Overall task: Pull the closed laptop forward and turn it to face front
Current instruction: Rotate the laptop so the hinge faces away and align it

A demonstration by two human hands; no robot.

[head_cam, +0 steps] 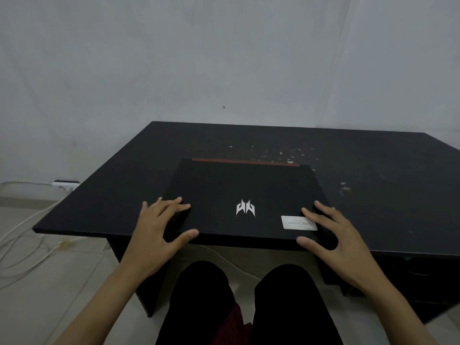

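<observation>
Progress: As the closed black rectangular laptop (245,202) lies squarely between both hands at the black desk (373,170) front edge, little seemingly remains.
Hands: left hand (159,227) and right hand (331,235) splayed flat, pressing its near corners.

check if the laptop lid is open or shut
Shut. The laptop lies flat on the desk, its lid logo facing up, no screen or keys showing. The left hand and right hand rest spread at its near corners.

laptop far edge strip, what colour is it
Red, on the black laptop, strip clearest in the head view.
</observation>
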